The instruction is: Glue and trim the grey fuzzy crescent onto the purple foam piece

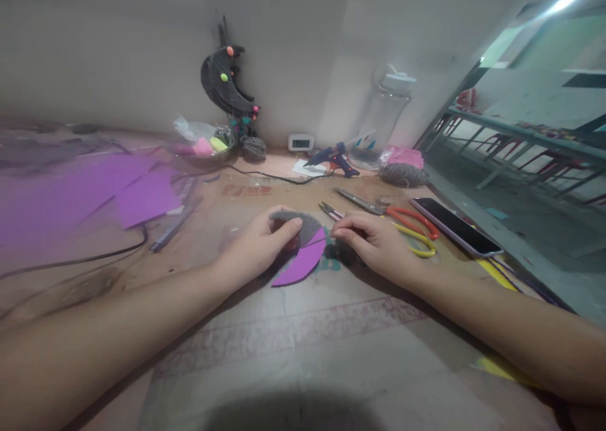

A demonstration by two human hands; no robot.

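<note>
My left hand [269, 236] is closed on a purple crescent cutout [304, 260], thumb on top. Grey yarn [308, 228] wraps its upper part, while the lower part is bare purple down to the pointed tip. From the crescent a thin strand runs right to my right hand [374, 240], whose thumb and fingers are pinched on it. Just beyond the right hand lie small snips [328, 211] and scissors [360, 202] with orange handles; a yellow handle [421, 245] shows beside the hand.
A glue gun [337, 159], clear bottle [382, 118], grey yarn ball [404, 175] and small digital clock [301, 142] stand at the back. A phone [455, 226] lies right. Purple sheets [146, 194] and a cable lie left. A dark crescent ornament [225, 84] leans on the wall.
</note>
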